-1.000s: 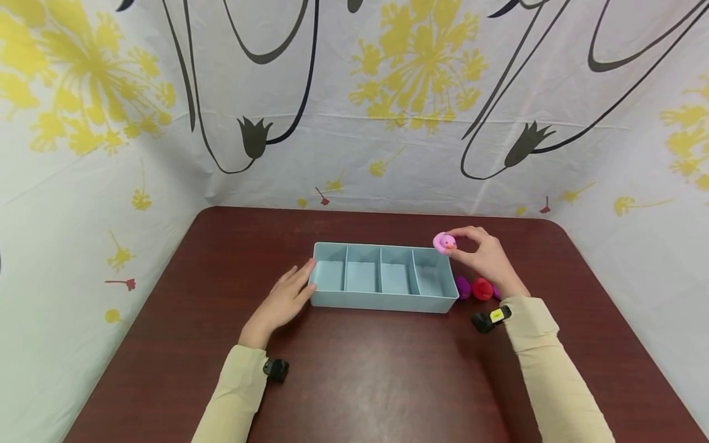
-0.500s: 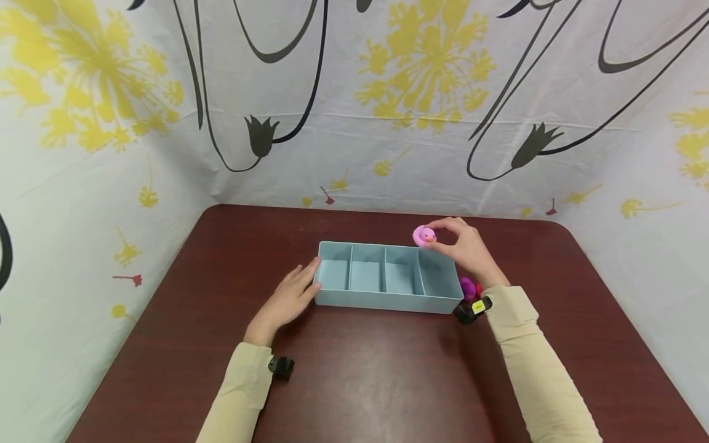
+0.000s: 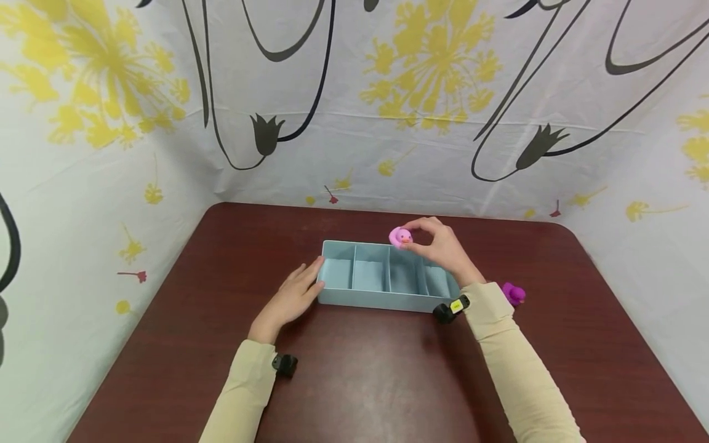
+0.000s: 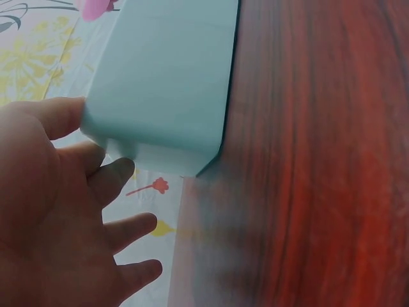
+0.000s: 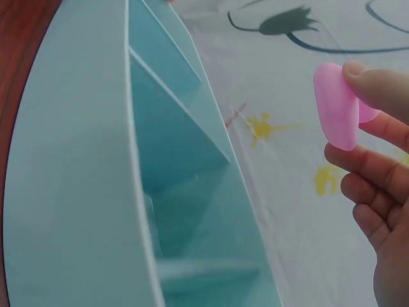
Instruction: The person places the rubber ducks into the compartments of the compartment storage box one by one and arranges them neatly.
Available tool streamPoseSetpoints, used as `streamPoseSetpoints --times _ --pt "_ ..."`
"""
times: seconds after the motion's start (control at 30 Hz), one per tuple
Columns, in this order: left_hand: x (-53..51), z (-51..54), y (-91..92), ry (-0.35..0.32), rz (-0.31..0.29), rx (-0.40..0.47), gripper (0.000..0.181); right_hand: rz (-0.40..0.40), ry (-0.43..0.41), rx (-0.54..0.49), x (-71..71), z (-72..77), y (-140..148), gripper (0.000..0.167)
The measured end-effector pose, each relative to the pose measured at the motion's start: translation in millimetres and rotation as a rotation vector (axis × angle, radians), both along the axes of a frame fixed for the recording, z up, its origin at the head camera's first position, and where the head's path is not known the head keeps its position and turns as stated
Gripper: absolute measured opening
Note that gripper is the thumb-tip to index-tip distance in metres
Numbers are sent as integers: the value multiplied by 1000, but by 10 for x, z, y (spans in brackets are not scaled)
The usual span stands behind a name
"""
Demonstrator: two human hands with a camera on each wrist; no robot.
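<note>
A pale blue box (image 3: 382, 299) with several compartments in a row stands on the table. My right hand (image 3: 440, 246) pinches a pink rubber duck (image 3: 400, 237) between thumb and fingers, above the box's back rim. In the right wrist view the pink duck (image 5: 337, 105) is seen from below, apart from the box (image 5: 70, 160). Against the box's left end rests my left hand (image 3: 290, 298), fingers fairly straight. The left wrist view shows the left hand's (image 4: 57, 198) thumb and fingertips touching the box corner (image 4: 160, 83).
A purple duck (image 3: 514, 294) lies on the dark wooden table (image 3: 354, 369), right of the box and partly behind the right sleeve (image 3: 498, 326). A patterned white cloth (image 3: 343, 147) hangs behind the table.
My right hand has carried the pink duck leftward along the box's back rim. The left hand stays at the box's left end. The red thing at right is now hidden by the right arm.
</note>
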State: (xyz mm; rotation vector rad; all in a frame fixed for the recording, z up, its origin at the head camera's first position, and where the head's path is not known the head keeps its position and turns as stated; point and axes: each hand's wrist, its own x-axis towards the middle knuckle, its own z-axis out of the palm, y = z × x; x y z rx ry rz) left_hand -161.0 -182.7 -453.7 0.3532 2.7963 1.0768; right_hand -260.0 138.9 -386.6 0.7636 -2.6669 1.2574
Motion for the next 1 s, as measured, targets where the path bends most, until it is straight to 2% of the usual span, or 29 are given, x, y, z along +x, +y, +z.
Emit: streamPoseSetpoints --times 0.17,0.33,0.57,0.83,1.0 --pt "2 12 1 -5 4 3 58 42 5 -5 -3 -35 -185 36" --pt "-3 21 23 -16 15 4 58 81 -24 -39 4 -74 -318 35" --pt "-6 5 13 -3 14 -4 58 104 30 -1 2 -133 -510 34" --pt "0 5 19 1 32 3 58 141 -29 23 42 -166 -740 34" --pt "-3 18 26 -11 38 -12 59 174 14 62 28 -244 -881 34"
